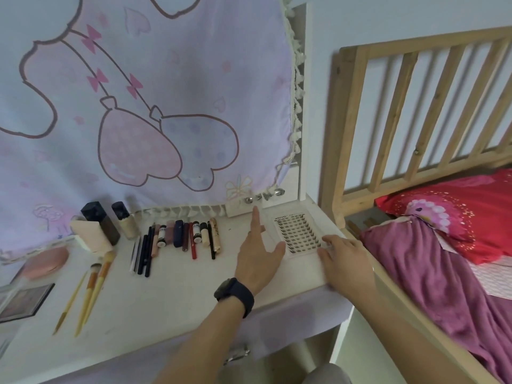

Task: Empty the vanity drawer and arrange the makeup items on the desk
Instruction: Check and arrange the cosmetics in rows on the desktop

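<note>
- Left hand [257,253]: open, fingers straight and close together, pointing away from the person; thumb spread out to the right; it grips nothing; a dark watch [235,296] sits on the wrist.
- Right hand [343,259]: open, fingers spread and laid flat on the near right corner of the lash tray [297,231]; no finger curls round it; the hand is slightly blurred.
- Lash tray: a clear flat case with rows of dark lash clusters; it lies on the desk [180,295] between the two hands; the left thumb tip reaches its left edge, and contact there cannot be told.
- Row of pencils and tubes [177,239]: lies side by side on the desk just left of the left hand, apart from it.
- Makeup brushes [91,286]: three with pale handles, further left of the left hand, near the front of the desk.
- Bottles [110,225]: upright at the back of the desk, beyond the brushes; a pink compact [47,261] and a dark-framed palette [22,300] lie furthest left.
- Printed cloth [138,106]: hangs behind the desk, beyond both hands.
- Bed: to the right of the right hand; wooden headboard [415,106], red pillow [457,217], purple blanket [429,273].
</note>
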`<move>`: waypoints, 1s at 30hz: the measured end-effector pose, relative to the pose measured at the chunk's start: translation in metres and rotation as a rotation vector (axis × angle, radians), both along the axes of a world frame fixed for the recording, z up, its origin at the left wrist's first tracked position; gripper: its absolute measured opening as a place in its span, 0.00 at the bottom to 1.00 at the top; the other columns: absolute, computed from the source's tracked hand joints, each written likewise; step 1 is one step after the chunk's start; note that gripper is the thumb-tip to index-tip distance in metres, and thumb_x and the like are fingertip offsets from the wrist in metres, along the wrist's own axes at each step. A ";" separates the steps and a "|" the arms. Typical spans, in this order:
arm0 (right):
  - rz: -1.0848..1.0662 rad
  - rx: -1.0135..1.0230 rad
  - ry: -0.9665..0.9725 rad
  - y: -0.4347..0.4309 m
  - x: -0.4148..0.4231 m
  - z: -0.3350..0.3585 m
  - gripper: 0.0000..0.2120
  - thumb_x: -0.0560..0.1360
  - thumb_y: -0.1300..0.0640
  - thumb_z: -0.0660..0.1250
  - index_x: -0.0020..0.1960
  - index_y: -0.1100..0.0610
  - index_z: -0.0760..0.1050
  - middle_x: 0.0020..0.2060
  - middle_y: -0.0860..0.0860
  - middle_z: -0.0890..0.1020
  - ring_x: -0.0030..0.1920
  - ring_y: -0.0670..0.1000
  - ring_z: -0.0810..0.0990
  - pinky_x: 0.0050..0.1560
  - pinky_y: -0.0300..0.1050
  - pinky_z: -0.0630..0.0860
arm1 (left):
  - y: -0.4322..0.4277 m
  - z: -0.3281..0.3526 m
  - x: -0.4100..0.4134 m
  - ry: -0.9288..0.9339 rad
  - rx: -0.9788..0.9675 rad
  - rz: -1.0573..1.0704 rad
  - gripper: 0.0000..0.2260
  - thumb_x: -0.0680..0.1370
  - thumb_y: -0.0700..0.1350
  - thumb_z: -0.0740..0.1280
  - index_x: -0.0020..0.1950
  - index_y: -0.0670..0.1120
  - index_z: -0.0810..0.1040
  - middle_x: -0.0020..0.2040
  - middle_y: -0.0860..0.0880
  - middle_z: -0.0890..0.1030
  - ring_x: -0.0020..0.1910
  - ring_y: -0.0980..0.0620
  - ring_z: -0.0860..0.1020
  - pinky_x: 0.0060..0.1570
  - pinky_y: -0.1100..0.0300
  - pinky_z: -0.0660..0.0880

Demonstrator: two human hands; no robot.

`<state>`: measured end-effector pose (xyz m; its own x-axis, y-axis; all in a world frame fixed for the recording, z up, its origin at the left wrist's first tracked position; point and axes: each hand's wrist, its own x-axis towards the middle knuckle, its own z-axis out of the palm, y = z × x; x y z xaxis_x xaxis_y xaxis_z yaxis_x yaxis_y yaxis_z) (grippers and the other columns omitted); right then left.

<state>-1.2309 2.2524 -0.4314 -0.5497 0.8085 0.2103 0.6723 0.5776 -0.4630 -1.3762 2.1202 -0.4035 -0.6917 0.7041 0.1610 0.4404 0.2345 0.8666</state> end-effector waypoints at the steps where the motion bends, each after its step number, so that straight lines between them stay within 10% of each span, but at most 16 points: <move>1: -0.017 -0.017 -0.008 0.006 -0.001 0.003 0.17 0.82 0.48 0.60 0.67 0.50 0.75 0.62 0.49 0.81 0.67 0.56 0.72 0.66 0.54 0.69 | 0.004 0.001 0.001 0.017 -0.014 -0.013 0.43 0.76 0.55 0.69 0.70 0.77 0.36 0.70 0.53 0.71 0.50 0.50 0.83 0.61 0.48 0.76; 30: -0.070 -0.049 0.175 0.009 -0.015 -0.004 0.23 0.76 0.41 0.65 0.68 0.48 0.71 0.64 0.46 0.78 0.67 0.53 0.70 0.69 0.53 0.63 | 0.017 -0.001 -0.002 -0.053 -0.032 0.025 0.42 0.76 0.43 0.68 0.81 0.61 0.46 0.68 0.56 0.72 0.38 0.58 0.82 0.55 0.55 0.80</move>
<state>-1.2458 2.2613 -0.4358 -0.4505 0.8550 0.2571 0.6166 0.5062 -0.6030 -1.3782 2.1368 -0.4050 -0.7158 0.6910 0.1010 0.3875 0.2727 0.8806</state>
